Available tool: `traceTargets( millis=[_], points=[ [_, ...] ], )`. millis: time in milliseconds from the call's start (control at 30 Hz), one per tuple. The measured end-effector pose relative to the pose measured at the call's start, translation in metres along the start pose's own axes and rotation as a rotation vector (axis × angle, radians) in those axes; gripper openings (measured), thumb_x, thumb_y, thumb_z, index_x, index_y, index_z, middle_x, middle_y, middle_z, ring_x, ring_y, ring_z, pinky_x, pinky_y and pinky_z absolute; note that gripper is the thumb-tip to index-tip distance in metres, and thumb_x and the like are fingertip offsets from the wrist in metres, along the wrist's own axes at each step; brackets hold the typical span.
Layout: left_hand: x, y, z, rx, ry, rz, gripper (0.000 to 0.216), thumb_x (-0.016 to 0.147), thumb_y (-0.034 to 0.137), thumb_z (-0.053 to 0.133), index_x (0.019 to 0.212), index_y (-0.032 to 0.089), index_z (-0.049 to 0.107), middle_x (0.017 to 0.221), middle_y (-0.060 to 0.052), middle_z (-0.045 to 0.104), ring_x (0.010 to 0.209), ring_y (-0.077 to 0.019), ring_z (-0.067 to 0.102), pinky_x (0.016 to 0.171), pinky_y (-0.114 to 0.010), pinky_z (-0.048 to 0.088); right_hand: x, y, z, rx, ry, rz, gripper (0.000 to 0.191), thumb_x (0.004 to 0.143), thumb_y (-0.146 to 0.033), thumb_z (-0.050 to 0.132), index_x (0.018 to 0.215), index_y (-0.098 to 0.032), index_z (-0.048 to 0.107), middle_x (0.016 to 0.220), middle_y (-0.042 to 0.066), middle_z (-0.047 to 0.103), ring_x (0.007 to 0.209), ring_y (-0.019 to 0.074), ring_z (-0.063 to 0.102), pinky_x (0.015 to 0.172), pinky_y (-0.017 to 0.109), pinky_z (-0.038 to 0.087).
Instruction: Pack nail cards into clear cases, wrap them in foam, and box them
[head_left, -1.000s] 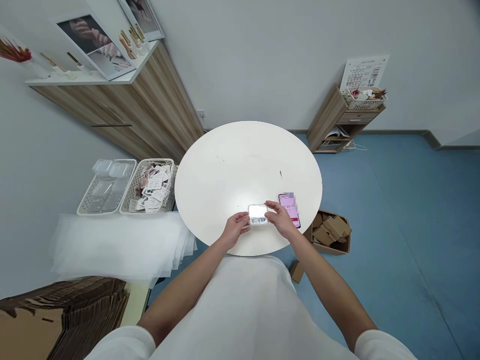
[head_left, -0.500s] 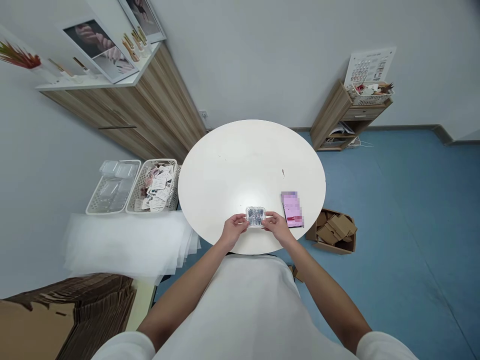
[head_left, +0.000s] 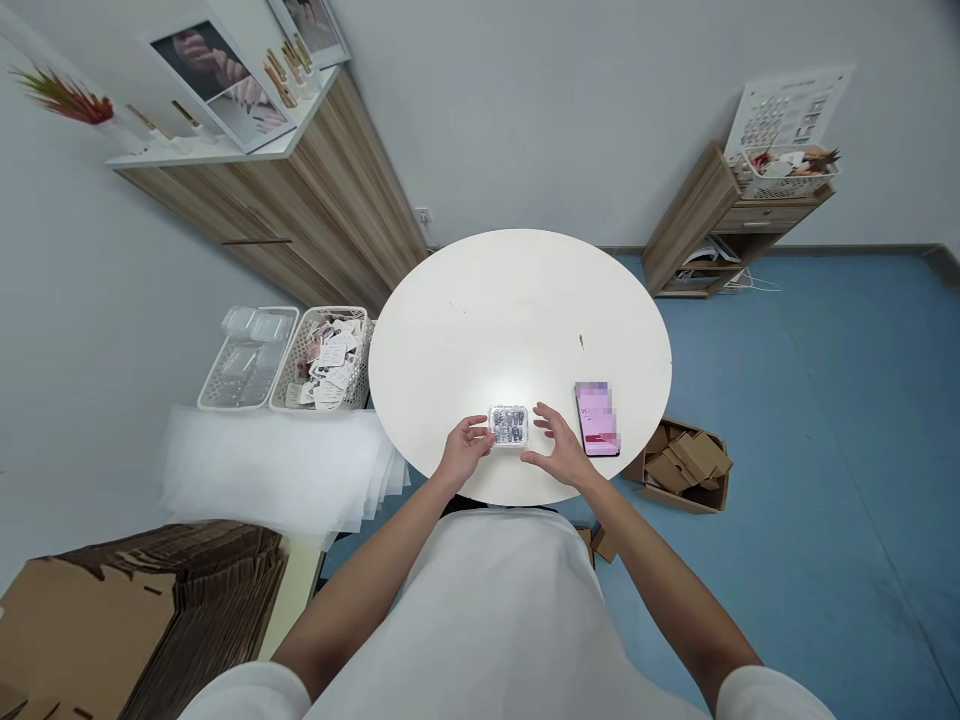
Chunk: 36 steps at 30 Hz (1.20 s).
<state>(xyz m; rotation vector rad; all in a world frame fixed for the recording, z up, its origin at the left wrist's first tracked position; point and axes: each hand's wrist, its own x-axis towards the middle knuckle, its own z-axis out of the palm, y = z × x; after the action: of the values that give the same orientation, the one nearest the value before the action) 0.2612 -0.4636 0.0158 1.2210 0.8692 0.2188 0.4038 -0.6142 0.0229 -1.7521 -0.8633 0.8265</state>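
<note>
A small clear plastic case (head_left: 508, 425) with rows of dark, glittery pieces that look like false nails is at the near part of the round white table (head_left: 517, 320). My left hand (head_left: 465, 450) grips the case's left edge between thumb and fingers. Just off the right edge, my right hand (head_left: 559, 450) is open, thumb and fingers apart, holding nothing. Whether the case rests on the tabletop or is slightly lifted, I cannot tell. A phone (head_left: 598, 418) with a pink screen lies to the right of my right hand.
Left of the table stand a white basket of printed cards (head_left: 326, 360) and another with clear plastic boxes (head_left: 251, 360). Nearer are translucent sheets (head_left: 277, 465) and stacked flat cardboard (head_left: 172, 600). A carton of small brown boxes (head_left: 686, 465) sits on the floor at right.
My right hand has let go of the case's right edge and opened, moving slightly away to the right. My left hand stays at the left edge. The whole view has shifted slightly.
</note>
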Motion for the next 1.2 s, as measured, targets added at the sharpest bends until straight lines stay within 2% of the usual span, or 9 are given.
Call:
traceTargets(
  millis=[67, 167, 333, 533, 800, 933, 1067, 1200],
  points=[
    [0.0, 0.003, -0.01, 0.029, -0.006, 0.004, 0.052, 0.062, 0.036, 0.069, 0.107, 0.019, 0.051, 0.083, -0.004, 0.059, 0.068, -0.0108, 0.057, 0.066, -0.028, 0.047, 0.006, -0.004, 0.003, -0.14, -0.088, -0.106, 0.071, 0.06, -0.036, 0.07, 0.123, -0.028, 0.038, 0.139, 0.009, 0.026, 0.119, 0.0255, 0.04, 0.093, 0.042, 0.038],
    [0.0, 0.005, -0.025, 0.078, -0.025, -0.001, 0.051, 0.064, 0.037, 0.067, 0.108, 0.02, 0.051, 0.085, -0.003, 0.058, 0.068, -0.0104, 0.057, 0.066, -0.028, 0.047, 0.017, -0.007, 0.016, -0.286, -0.17, -0.198, 0.055, 0.064, -0.031, 0.067, 0.115, -0.024, 0.047, 0.139, 0.008, 0.027, 0.124, 0.0257, 0.033, 0.095, 0.043, 0.037],
    [0.004, 0.0, -0.044, 0.166, -0.002, 0.091, 0.046, 0.069, 0.038, 0.062, 0.111, 0.02, 0.051, 0.087, -0.003, 0.058, 0.071, -0.0106, 0.057, 0.071, -0.03, 0.047, 0.033, -0.007, 0.043, -0.366, -0.114, -0.225, 0.039, 0.072, -0.025, 0.06, 0.109, -0.022, 0.05, 0.135, 0.009, 0.035, 0.122, 0.0225, 0.037, 0.094, 0.041, 0.04],
    [0.011, 0.003, -0.08, 0.406, 0.09, 0.23, 0.042, 0.078, 0.037, 0.052, 0.119, 0.026, 0.049, 0.108, -0.006, 0.048, 0.096, -0.0161, 0.051, 0.08, -0.031, 0.045, 0.063, -0.017, 0.079, -0.374, -0.1, -0.221, 0.039, 0.072, -0.025, 0.059, 0.11, -0.023, 0.049, 0.134, 0.009, 0.036, 0.121, 0.0231, 0.038, 0.092, 0.042, 0.041],
    [0.042, 0.004, -0.161, 0.423, 0.143, 0.202, 0.049, 0.076, 0.023, 0.051, 0.125, 0.025, 0.043, 0.094, -0.004, 0.046, 0.083, -0.0126, 0.049, 0.076, -0.029, 0.048, 0.124, -0.033, 0.152, -0.377, -0.189, -0.143, 0.048, 0.069, -0.025, 0.063, 0.113, -0.024, 0.046, 0.133, 0.01, 0.031, 0.119, 0.0236, 0.039, 0.089, 0.041, 0.043],
    [0.065, 0.005, -0.199, 0.443, 0.182, 0.17, 0.049, 0.075, 0.021, 0.051, 0.124, 0.023, 0.045, 0.092, -0.004, 0.046, 0.081, -0.0127, 0.049, 0.075, -0.029, 0.048, 0.157, -0.038, 0.188, -0.422, -0.237, -0.107, 0.046, 0.072, -0.019, 0.058, 0.115, -0.024, 0.044, 0.132, 0.009, 0.03, 0.118, 0.0223, 0.04, 0.089, 0.039, 0.044],
    [0.089, 0.006, -0.225, 0.519, 0.218, 0.164, 0.049, 0.074, 0.018, 0.051, 0.123, 0.021, 0.044, 0.094, -0.005, 0.047, 0.08, -0.0136, 0.05, 0.075, -0.031, 0.048, 0.187, -0.038, 0.216, -0.502, -0.23, -0.049, 0.043, 0.073, -0.014, 0.053, 0.115, -0.022, 0.045, 0.134, 0.01, 0.029, 0.118, 0.0225, 0.04, 0.087, 0.037, 0.044],
    [0.109, 0.006, -0.236, 0.604, 0.229, 0.179, 0.051, 0.076, 0.019, 0.049, 0.126, 0.019, 0.041, 0.096, -0.007, 0.047, 0.082, -0.0158, 0.05, 0.076, -0.032, 0.046, 0.21, -0.036, 0.232, -0.563, -0.212, -0.059, 0.042, 0.074, -0.012, 0.05, 0.115, -0.019, 0.045, 0.136, 0.011, 0.03, 0.121, 0.0233, 0.036, 0.091, 0.038, 0.041]
  ],
)
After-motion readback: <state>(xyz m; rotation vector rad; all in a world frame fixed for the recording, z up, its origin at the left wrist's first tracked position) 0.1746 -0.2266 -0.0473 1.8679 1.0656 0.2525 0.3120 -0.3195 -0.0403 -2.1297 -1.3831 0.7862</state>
